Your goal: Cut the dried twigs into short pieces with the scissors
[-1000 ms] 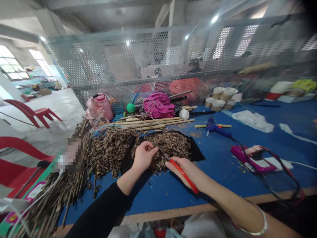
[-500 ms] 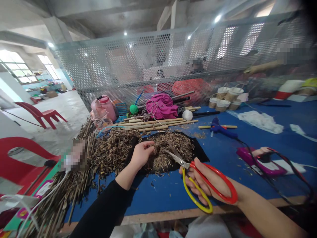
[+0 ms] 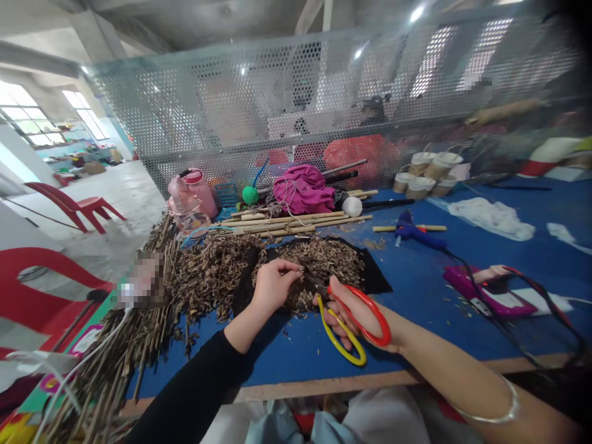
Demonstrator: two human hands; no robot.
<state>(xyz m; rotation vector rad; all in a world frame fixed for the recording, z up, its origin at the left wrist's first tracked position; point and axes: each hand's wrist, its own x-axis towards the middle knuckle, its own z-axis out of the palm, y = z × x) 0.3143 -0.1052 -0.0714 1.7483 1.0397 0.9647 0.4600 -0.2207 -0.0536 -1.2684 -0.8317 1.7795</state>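
Note:
My left hand (image 3: 274, 288) reaches over the dried plant heap, thumb and forefinger pinched together on a small brown piece of dried plant at their tips. My right hand (image 3: 358, 316) grips a pair of scissors (image 3: 385, 328) with a red and a yellow handle loop. The scissors' dark blades point left toward the pinching fingertips and blend into the heap, so how far apart they are is hard to see. Beneath both hands, brown dried plant bits (image 3: 326, 256) lie piled on a black cloth (image 3: 377, 274). A second heap of dried plants (image 3: 210, 271) lies left of it.
Long dry stalks (image 3: 124, 351) hang over the table's left side. Behind the heap lie bamboo sticks (image 3: 296, 222), a magenta cloth (image 3: 303, 190) and a pink bottle (image 3: 202, 191). A blue glue gun (image 3: 416, 234) and a purple device with cords (image 3: 476, 296) lie rightward on the blue table (image 3: 287, 364).
My right hand has moved left and slightly up with the scissors, bringing the blades close to my left fingertips. My left hand has shifted slightly right.

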